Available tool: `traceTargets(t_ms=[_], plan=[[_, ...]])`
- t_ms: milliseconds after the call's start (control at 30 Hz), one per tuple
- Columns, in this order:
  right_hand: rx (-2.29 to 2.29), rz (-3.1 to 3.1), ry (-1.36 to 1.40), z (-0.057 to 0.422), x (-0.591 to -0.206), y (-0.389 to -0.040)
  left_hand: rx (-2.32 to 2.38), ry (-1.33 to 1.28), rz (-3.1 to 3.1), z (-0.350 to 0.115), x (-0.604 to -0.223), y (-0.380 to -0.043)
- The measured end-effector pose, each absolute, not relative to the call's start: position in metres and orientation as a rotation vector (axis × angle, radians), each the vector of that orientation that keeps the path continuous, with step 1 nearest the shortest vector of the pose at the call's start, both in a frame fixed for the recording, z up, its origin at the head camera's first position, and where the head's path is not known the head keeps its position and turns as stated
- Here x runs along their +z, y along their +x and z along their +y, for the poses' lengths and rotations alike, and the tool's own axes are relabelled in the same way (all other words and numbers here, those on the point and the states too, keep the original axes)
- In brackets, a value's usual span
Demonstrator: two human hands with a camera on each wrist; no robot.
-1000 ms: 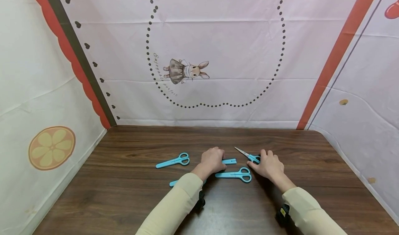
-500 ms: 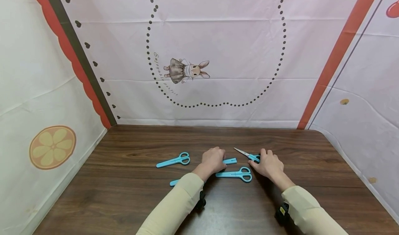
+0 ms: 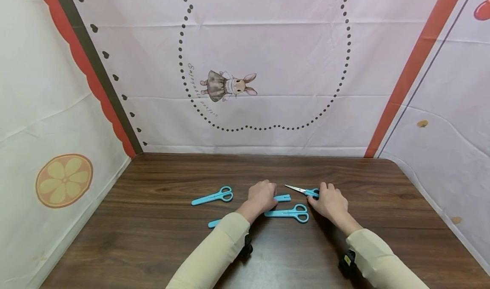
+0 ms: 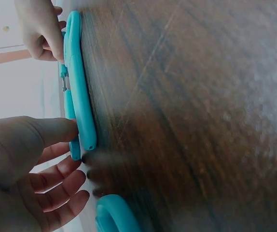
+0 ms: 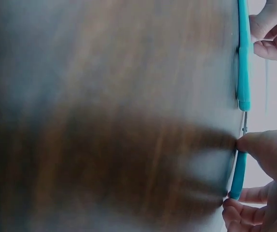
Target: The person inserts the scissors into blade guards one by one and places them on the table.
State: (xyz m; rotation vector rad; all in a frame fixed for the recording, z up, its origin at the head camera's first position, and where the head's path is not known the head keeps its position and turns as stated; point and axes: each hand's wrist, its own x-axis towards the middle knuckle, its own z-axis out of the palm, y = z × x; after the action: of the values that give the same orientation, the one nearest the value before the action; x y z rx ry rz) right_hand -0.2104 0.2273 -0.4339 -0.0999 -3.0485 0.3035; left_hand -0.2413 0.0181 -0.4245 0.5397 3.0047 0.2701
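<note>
My left hand [image 3: 262, 196] pinches a light blue scissors cover [image 3: 282, 198], whose open end sticks out to the right of the fingers. In the left wrist view, thumb and index finger grip the cover [image 4: 75, 147] near its end. My right hand [image 3: 332, 201] holds a small pair of scissors [image 3: 311, 193] by its blue handle; the bare metal blades point left, a short way beyond the cover's end. In the right wrist view the thumb presses the handle [image 5: 239, 176] close to the tabletop. Nearer the person lies another pair of scissors [image 3: 288, 213], its blades covered.
A covered pair of scissors [image 3: 212, 196] lies to the left on the brown wooden table [image 3: 160, 238]. Another blue piece [image 3: 214, 223] is mostly hidden beneath the left forearm. A printed cloth [image 3: 298, 76] rises behind the table and at both sides.
The bare scissors have turned slightly, so that their tip has come a little nearer the person and leftward. The left hand and the cover stay nearly in place.
</note>
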Motion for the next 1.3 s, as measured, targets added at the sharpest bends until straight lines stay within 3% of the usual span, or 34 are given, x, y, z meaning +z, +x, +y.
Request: traceTargets(t_ms=[1300], plan=[[0.301,-2.976,-0.076,0.229,-0.430,-0.211,0.303,0.606,3.022,0.006,-0.417,-0.237]])
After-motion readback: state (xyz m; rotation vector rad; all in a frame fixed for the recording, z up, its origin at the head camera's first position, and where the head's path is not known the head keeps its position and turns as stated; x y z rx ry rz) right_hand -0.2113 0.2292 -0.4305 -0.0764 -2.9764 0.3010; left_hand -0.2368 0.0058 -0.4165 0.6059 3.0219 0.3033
